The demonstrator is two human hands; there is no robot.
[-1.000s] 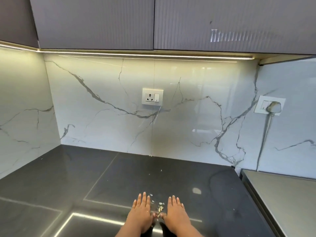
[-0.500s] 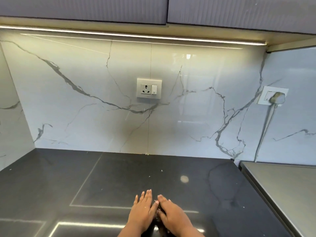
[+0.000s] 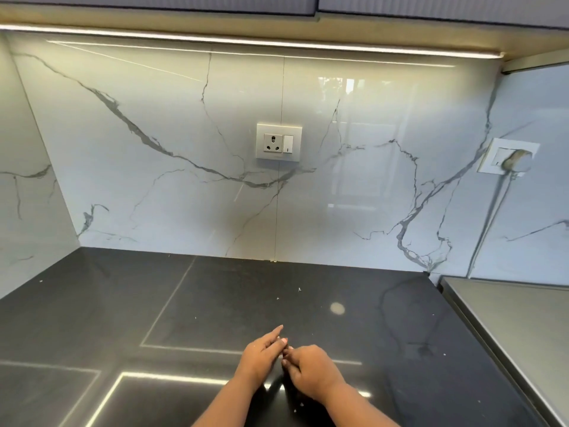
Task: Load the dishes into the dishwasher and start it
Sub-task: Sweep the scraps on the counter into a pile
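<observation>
No dish and no dishwasher is in view. My two hands meet low on a black countertop (image 3: 129, 306). My left hand (image 3: 261, 354) stands on its edge, its fingers straight and pointing up and to the right. My right hand (image 3: 311, 369) lies against it with fingers curled under, knuckles up, fingertips touching the left fingers. Whatever lies between or under the hands is hidden. A few pale crumbs (image 3: 299, 290) are scattered on the counter beyond them.
A white marble-look wall runs behind and to the left, with a socket and switch (image 3: 278, 142) in the middle. To the right, a plug and cable (image 3: 517, 158) hang above a grey steel surface (image 3: 508, 318) that adjoins the counter. Dark cabinets hang overhead.
Both hands lay flat and slightly apart around a small heap of crumbs. They have since closed together, the left tipped onto its edge and the right curled. The heap no longer shows.
</observation>
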